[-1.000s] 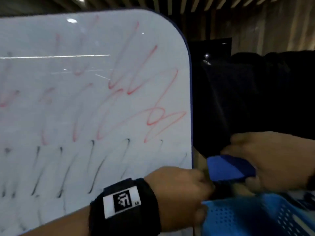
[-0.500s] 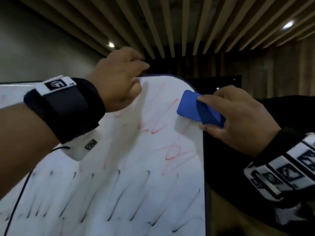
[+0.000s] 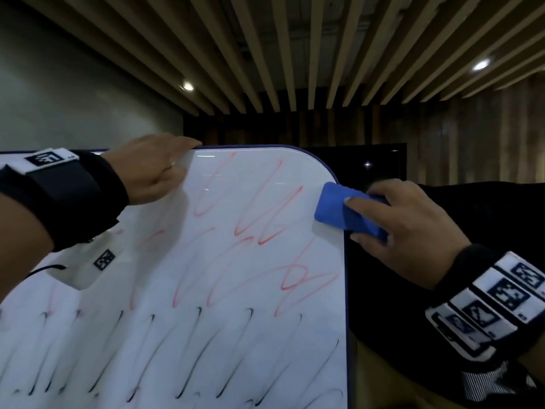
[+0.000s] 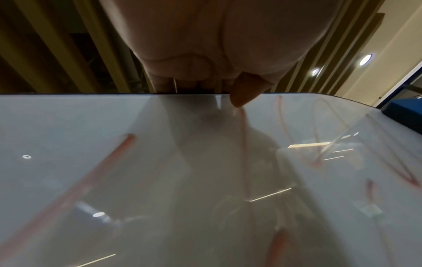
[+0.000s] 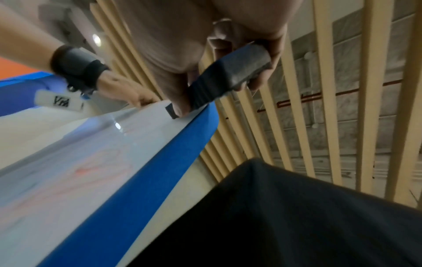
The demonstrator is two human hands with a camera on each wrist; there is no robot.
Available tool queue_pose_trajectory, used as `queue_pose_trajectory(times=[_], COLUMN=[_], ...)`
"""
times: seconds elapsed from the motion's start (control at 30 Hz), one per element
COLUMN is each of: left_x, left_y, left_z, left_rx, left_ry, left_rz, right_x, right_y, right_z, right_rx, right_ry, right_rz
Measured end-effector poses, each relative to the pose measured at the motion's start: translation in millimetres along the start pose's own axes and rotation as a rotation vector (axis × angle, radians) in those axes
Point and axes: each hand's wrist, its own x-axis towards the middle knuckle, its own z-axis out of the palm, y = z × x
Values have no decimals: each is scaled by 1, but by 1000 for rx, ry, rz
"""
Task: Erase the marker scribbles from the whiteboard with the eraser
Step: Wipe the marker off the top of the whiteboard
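Compared with one second ago, both hands are now up at the top of the whiteboard (image 3: 265, 335) instead of low beside its right edge, and the blue basket that was under them is no more in view. The left hand (image 3: 150, 169), which half a second ago was a raised fist in front of the board, now grips the top edge, with the thumb on the white face. The right hand (image 3: 407, 228) now holds the eraser (image 3: 339, 211) against the upper right corner, further right than half a second ago.
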Motion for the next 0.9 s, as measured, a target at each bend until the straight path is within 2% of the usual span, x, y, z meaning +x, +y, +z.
queue_pose_trajectory(times=[0.07, 0.2, 0.37, 0.53, 0.67, 0.8, 0.9], left_x=[-2, -6, -4, -7, -3, -4, -6], left_y=[1, 1, -2, -8, -10, -7, -2], left_z=[3, 6, 6, 8, 9, 6, 1], left_rx=[18, 37, 61, 87, 121, 109, 118], left_ry=[23, 26, 12, 0, -9, -27, -31], left_rz=[-6, -55, -26, 28, 39, 33, 12], right_x=[-10, -50, -19, -59, -26, -37, -53], right_y=[-10, -30, -26, -60, -64, -102, -102], right_z=[7, 22, 16, 28, 26, 43, 40], right_rx=[15, 9, 49, 24, 85, 155, 115], right_ry=[26, -65, 67, 13, 135, 69, 71], right_rz=[4, -102, 168, 169, 352, 329, 375])
